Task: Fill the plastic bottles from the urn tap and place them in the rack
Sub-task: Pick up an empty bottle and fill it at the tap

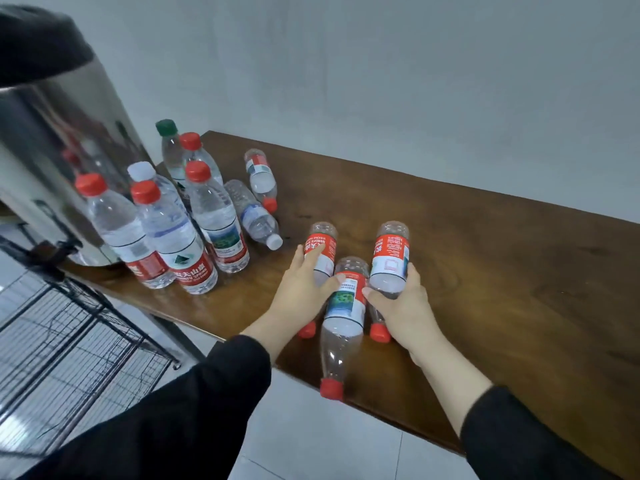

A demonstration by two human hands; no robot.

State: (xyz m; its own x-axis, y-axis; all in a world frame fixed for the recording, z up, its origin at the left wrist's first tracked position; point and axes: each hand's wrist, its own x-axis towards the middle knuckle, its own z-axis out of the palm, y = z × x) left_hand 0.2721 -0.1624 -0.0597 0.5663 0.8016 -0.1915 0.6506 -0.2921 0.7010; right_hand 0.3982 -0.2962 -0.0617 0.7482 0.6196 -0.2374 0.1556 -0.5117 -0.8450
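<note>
Left hand (pixel 304 289) and right hand (pixel 398 306) each grip a lying bottle (pixel 343 306) on the table (pixel 485 271). Bottles appear empty: light, thin-walled, prone to rolling; grip mid-body at the label.

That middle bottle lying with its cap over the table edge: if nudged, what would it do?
The middle bottle looks empty, so it is probably very light. Lying on its round side on the smooth table, it would likely roll or slide easily. Its thin clear wall may dent when squeezed.

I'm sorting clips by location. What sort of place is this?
Probably a plain utility or pantry room: a steel urn on a wooden table, a wire rack beside it, bare wall, tiled floor.
</note>
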